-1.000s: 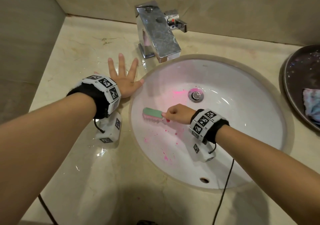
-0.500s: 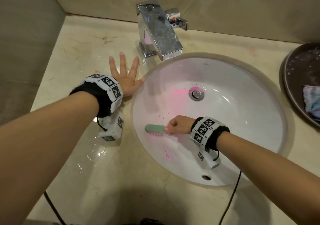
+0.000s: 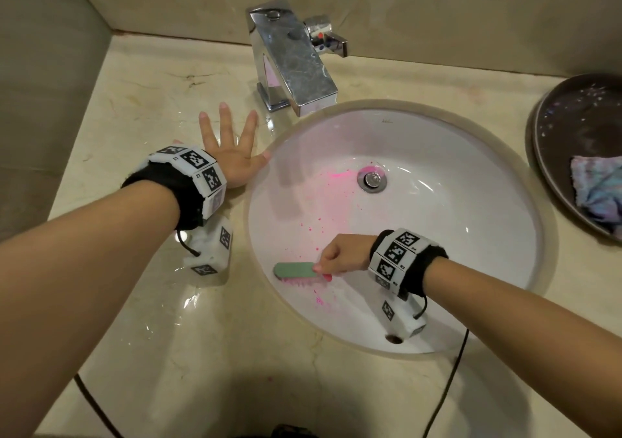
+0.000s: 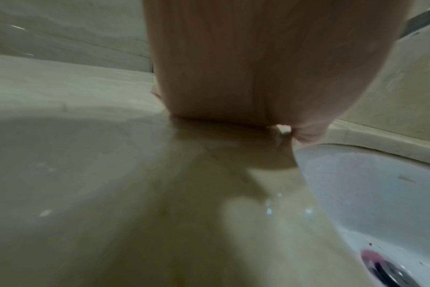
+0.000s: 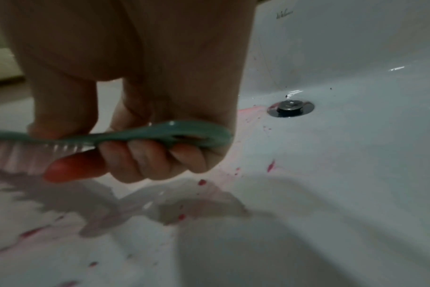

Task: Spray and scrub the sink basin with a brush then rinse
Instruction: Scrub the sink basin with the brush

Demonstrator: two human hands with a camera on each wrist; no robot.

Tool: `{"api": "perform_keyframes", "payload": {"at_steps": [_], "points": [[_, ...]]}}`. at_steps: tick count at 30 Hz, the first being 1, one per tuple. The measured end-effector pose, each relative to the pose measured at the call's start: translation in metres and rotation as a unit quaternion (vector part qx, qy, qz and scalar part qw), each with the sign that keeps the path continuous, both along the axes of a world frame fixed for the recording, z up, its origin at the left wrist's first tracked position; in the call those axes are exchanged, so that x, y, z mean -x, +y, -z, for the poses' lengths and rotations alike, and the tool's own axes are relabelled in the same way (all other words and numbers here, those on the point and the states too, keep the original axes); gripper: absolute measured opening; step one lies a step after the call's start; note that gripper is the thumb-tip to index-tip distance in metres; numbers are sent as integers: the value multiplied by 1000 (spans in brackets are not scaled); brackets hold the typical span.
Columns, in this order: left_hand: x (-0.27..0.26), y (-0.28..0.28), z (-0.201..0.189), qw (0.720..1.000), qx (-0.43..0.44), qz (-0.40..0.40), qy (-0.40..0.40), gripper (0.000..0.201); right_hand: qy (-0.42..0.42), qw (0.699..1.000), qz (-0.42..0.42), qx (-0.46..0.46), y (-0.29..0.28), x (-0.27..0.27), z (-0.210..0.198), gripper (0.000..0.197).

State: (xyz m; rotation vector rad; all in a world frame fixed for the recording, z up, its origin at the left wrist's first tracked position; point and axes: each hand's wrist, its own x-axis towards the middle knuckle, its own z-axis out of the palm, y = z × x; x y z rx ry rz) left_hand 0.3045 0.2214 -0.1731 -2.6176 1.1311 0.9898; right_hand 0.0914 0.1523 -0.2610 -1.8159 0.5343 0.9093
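The left hand [image 3: 235, 165] lies flat on the surface [image 3: 144, 107] just left of the sink basin [image 3: 471, 235], fingers [image 3: 225, 117] spread and released, thumb tip at the basin rim; it has not shifted over the last second, so it likely serves only as a brace. Inside the basin, the right hand [image 3: 340, 256] has its fingers [image 5: 145, 161] clenched round the handle of the brush [image 3: 294, 271]. A second ago the brush was working nearer the drain [image 3: 372, 179]; it has since travelled down the basin's left wall to the near-left part, bristles on the porcelain. Pink residue [image 3: 319, 299] remains from the drain to the near wall, so scrubbing seems mid-way, with rinsing yet to come.
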Motion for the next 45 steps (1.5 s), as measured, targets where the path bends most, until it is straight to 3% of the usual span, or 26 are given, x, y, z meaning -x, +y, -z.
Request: {"api": "perform_keyframes", "payload": {"at_steps": [4, 9, 15, 20, 23, 27, 29, 32, 36, 41, 45], "points": [[4, 0, -5, 1000, 5, -5, 5, 67, 15, 992, 9, 124, -6, -2, 2, 37], [3, 0, -4, 1000, 2, -3, 1, 67, -35, 998, 35, 28, 13, -1, -2, 34], [2, 0, -2, 1000, 4, -5, 2, 67, 45, 987, -4, 151, -1, 3, -4, 35], [0, 1, 6, 1000, 9, -2, -15, 67, -16, 995, 42, 86, 13, -14, -10, 37], [3, 6, 8, 1000, 12, 6, -28, 67, -3, 998, -29, 46, 7, 3, -14, 33], [9, 21, 6, 999, 5, 19, -33, 70, 53, 983, -84, 157, -8, 8, -12, 38], [18, 31, 3, 1000, 0, 6, -31, 74, 37, 980, -91, 175, -4, -5, -11, 36], [37, 46, -2, 999, -14, -28, -26, 80, -19, 988, -82, 128, 5, -13, -13, 36], [64, 65, -4, 997, -23, -77, -15, 80, -26, 985, -155, 69, -4, 12, -16, 37], [98, 87, -5, 990, -39, -139, -8, 79, -17, 974, -166, 153, -13, 21, -8, 40], [122, 101, -6, 979, -46, -198, 0, 78, -67, 979, -179, 75, 0, 21, -10, 36]]}}
